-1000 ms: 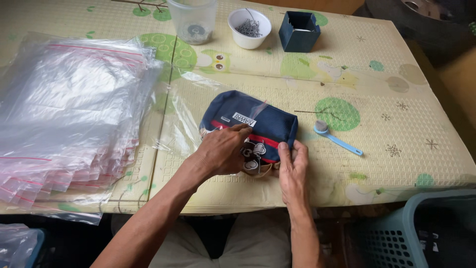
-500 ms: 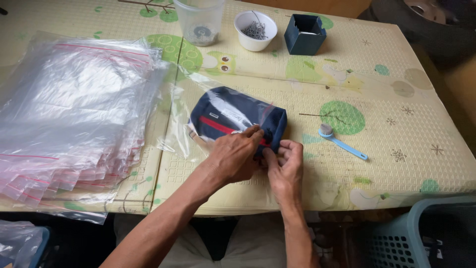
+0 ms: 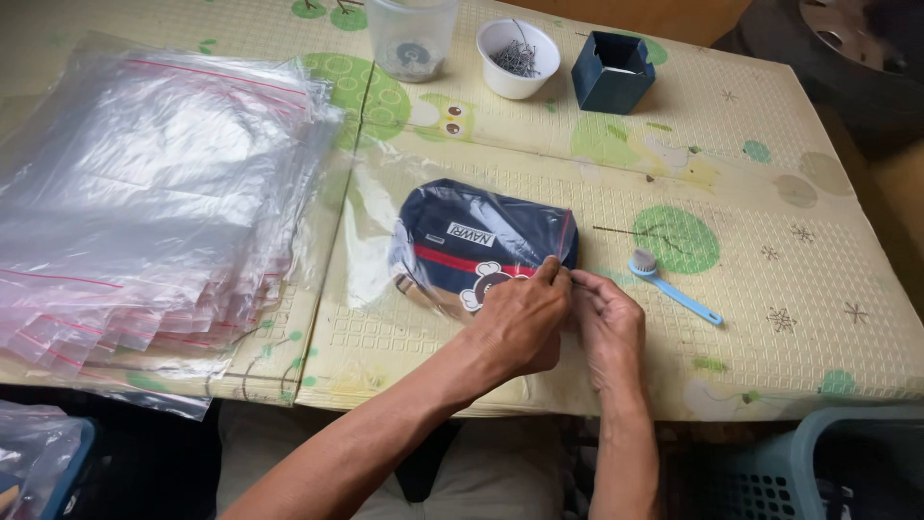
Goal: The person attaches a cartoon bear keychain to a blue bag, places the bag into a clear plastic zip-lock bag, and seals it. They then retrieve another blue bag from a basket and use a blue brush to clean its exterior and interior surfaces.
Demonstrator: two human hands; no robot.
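- While both hands pinch its near end, the navy pouch [image 3: 481,241] lies inside a clear zip bag [image 3: 385,236] at table centre; left hand [image 3: 520,323] and right hand [image 3: 606,323] grasp the bag's edge together.
- At twelve o'clock stand a clear cup [image 3: 412,37], a white bowl [image 3: 518,58] holding small metal pieces, and a dark blue box [image 3: 612,69].
- Compared with a second ago, the pouch is now covered by plastic.
- A bag stack [image 3: 144,193] fills nine o'clock; a blue brush [image 3: 674,289] lies at three, with bare mat beyond.
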